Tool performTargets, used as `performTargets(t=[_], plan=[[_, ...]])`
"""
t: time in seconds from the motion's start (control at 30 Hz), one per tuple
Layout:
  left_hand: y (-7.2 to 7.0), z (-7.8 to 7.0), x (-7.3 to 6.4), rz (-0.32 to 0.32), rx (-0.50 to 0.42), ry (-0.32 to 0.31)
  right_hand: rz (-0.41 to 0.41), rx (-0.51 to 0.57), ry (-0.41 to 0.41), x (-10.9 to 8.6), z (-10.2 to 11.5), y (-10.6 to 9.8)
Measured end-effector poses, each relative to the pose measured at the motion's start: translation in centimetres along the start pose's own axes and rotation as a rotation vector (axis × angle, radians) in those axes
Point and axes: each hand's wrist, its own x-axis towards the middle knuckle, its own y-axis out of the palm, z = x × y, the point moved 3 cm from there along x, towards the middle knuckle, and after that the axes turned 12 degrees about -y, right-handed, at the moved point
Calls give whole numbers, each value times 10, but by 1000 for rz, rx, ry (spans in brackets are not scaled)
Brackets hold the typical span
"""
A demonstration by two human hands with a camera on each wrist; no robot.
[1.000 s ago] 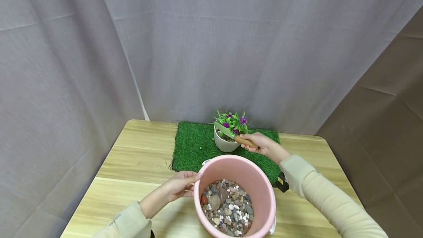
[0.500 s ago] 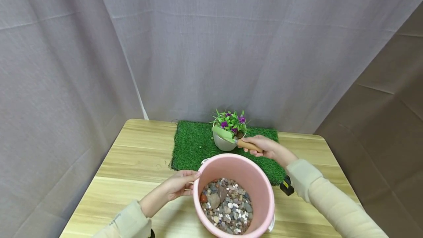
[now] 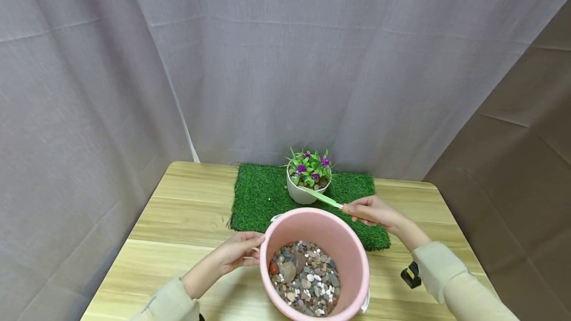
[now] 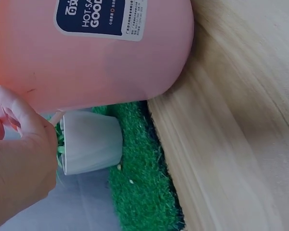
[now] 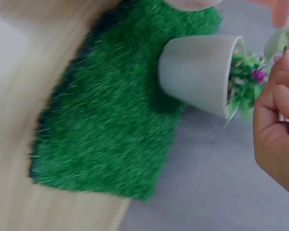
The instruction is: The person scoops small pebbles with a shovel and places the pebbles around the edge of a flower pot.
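My right hand (image 3: 374, 212) grips the wooden handle of a small trowel with a green blade (image 3: 322, 197). The blade hangs above the green mat, just in front of the white flowerpot (image 3: 303, 194), pointing left. Purple flowers with green leaves (image 3: 311, 168) stand in that pot, with pebbles around their base. My left hand (image 3: 236, 252) pinches the left rim of a pink bucket (image 3: 363, 256). Inside the bucket lie many mixed pebbles (image 3: 308, 281), white, grey and brown. In the left wrist view the fingers hold the rim of the bucket (image 4: 86, 72).
A green artificial-grass mat (image 3: 258, 202) lies under the pot on the wooden table (image 3: 178, 212). A small black object (image 3: 411, 275) is by the right sleeve, apparently on the wrist. Grey curtains (image 3: 285, 88) close off the back and left.
The trowel has moved back from over the pot, toward the right and nearer me, its blade turning edge-on. My left hand keeps its hold on the bucket.
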Motion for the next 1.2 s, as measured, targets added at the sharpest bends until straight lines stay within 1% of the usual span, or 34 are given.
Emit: performTargets(t=[0.1,0.17,0.23,0.33,0.4,0.47,0.53,0.6,0.67,0.73,0.77,0.83,0.93,0.97,1.03,1.2], plan=[[-5,3,-2,-7,-5,1,-56,-18,-12,-14,-13,-2],[-7,5,-3,-23,-14,3,-112,-31,-15,-25,-23,-2],[-10,8,-3,-45,-25,13,-183,-45,4,-36,-35,1],[-18,12,-4,-82,-45,29,-291,-36,45,-53,-58,9],[-27,16,-5,-102,-56,43,-345,-30,77,-61,-73,17],[-34,20,-6,-114,-66,51,-391,-45,84,-67,-86,25],[-42,25,-6,-138,-78,56,-436,-109,88,-71,-94,32],[-48,30,-6,-183,-88,62,-494,-228,83,-74,-100,36],[-55,34,-6,-256,-84,77,-540,-372,62,-76,-104,40],[-61,38,-6,-351,-80,98,-575,-492,58,-79,-107,42],[-64,40,-5,-403,-77,110,-585,-534,58,-80,-109,43],[-70,43,-5,-499,-78,129,-590,-575,73,-82,-114,46],[-76,46,-6,-600,-103,149,-583,-576,101,-83,-123,50],[-78,47,-6,-622,-109,151,-581,-577,110,-82,-126,52],[-83,47,-6,-645,-121,152,-580,-589,120,-81,-132,55],[-90,45,-4,-661,-139,154,-571,-635,169,-78,-144,59]])
